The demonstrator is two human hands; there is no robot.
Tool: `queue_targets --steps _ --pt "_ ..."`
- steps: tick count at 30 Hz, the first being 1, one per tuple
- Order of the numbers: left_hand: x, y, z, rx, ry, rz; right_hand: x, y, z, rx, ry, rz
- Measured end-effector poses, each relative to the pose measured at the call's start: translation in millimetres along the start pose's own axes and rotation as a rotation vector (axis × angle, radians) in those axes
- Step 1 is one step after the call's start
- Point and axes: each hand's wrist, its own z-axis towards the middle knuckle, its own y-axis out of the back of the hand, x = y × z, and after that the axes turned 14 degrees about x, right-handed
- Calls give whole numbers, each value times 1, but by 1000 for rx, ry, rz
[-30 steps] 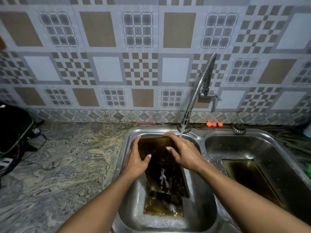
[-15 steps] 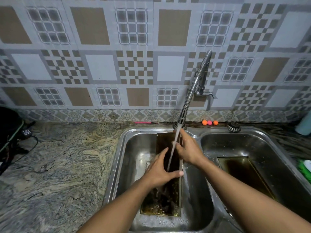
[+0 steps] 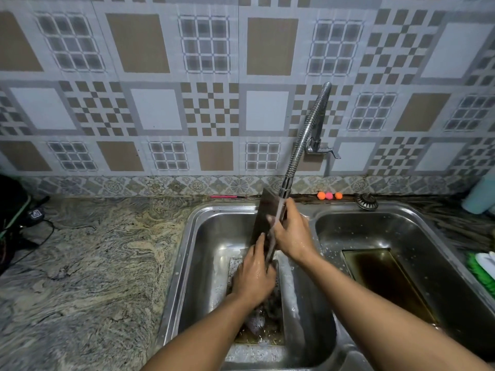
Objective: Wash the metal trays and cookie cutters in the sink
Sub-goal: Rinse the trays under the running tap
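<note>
A metal tray (image 3: 263,218) stands on edge, nearly upright, in the left sink basin (image 3: 203,236) under running water from the tap (image 3: 302,145). My right hand (image 3: 292,231) grips the tray's upper right edge. My left hand (image 3: 254,274) holds its lower part, fingers against the wet metal. Another tray (image 3: 267,328) lies flat on the basin floor with brown water in it, partly hidden by my left hand. A third tray (image 3: 385,282) with dark brown water lies in the right basin (image 3: 375,226). I see no cookie cutters.
A marbled stone counter (image 3: 93,263) spreads to the left, with a black device and cables (image 3: 16,220) at its far edge. Small orange and pink balls (image 3: 329,195) and a drain plug (image 3: 366,201) sit behind the sink. A green scrubber (image 3: 479,266) lies at the right.
The tray went from lying tilted with its dark face toward me to standing edge-on under the tap. My left hand slid down to its lower end, and water now runs.
</note>
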Motion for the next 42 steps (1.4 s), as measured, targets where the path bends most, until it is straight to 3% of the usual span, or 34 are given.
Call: queue_targets --steps 7,12,14,19,22,26,33,38,42 --pt "5 5 -7 -145 -22 20 15 -4 -1 12 21 -16" --pt "12 9 0 -202 -35 -110 7 9 -7 24 26 -27" --pt "12 8 5 -222 -50 -223 -9 11 -12 1 -22 -47" --pt "-3 7 18 -211 46 -500 -46 23 -36 -243 -291 -211" --pt "-13 7 24 -200 65 -591 -66 35 -45 -189 -373 -32" --pt "-25 6 27 -180 50 -645 -72 51 -55 -130 -284 205" --pt "-53 -24 35 -147 81 -555 -71 75 -73 -326 56 -196" --pt "-73 -52 45 -157 66 -447 -90 102 -84 -315 105 -345" --pt "-99 -80 55 -119 41 -422 -124 135 -87 -375 71 -320"
